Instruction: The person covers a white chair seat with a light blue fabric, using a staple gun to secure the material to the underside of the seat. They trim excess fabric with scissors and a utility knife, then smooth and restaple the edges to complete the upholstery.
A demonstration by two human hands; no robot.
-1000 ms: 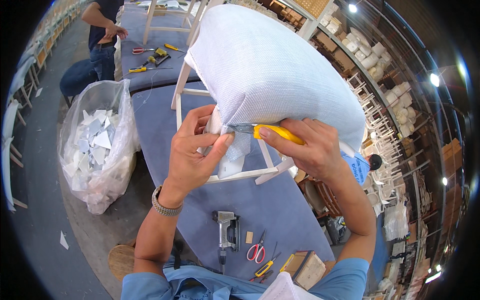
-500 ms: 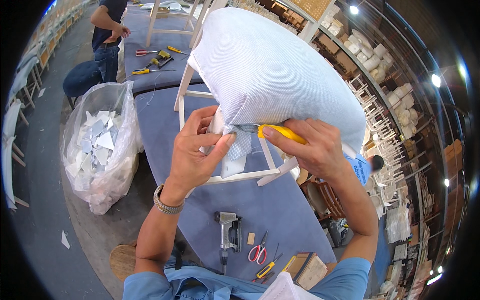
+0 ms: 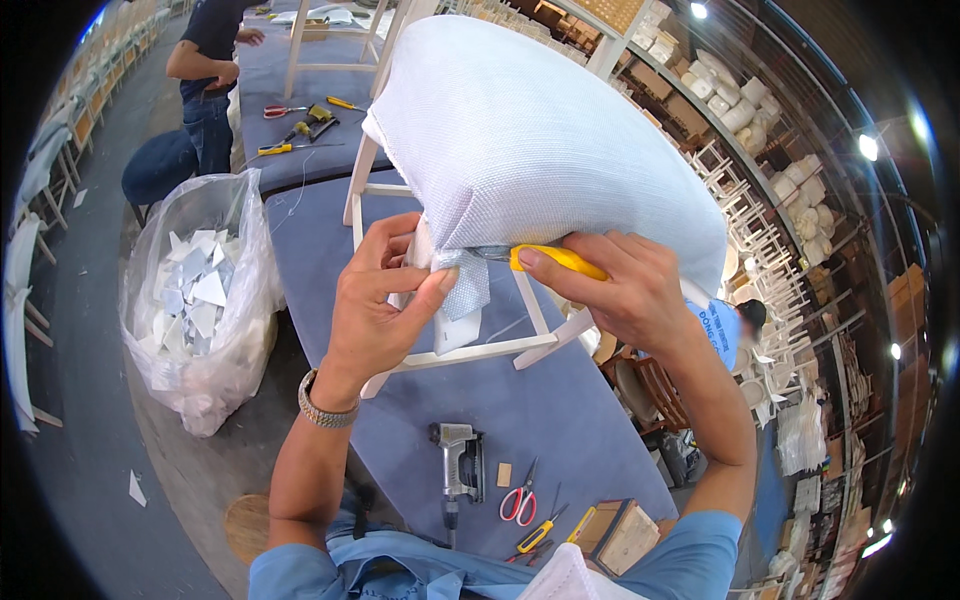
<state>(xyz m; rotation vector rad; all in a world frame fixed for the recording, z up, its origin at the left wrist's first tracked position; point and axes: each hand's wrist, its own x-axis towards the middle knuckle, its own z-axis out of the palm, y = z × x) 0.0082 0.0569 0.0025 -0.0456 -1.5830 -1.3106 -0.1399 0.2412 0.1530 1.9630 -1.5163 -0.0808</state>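
Note:
A stool or chair seat [image 3: 550,140] padded in pale blue woven fabric stands tilted on its white wooden frame. At its lower left corner, my left hand [image 3: 385,295] pinches a loose fabric flap [image 3: 466,290] between thumb and fingers. White backing [image 3: 457,333] hangs beneath that flap. My right hand [image 3: 625,285] is closed round a yellow-handled tool [image 3: 560,262] with a flat grey metal blade. The blade points left and lies against the fold where flap and seat meet. Its tip is hidden, so whether it cuts or tucks I cannot tell.
On the blue table [image 3: 420,425] lie a staple gun [image 3: 460,465], red-handled scissors [image 3: 519,504], a yellow-handled screwdriver [image 3: 538,532] and a small wooden box [image 3: 615,535]. A clear bag of offcuts [image 3: 200,300] stands left. One person [image 3: 205,80] is at the far left, another [image 3: 725,330] at right.
The flap, seat corner and both hands sit slightly further left in view. My grip on flap and tool is the same. The far-left person's hands have shifted.

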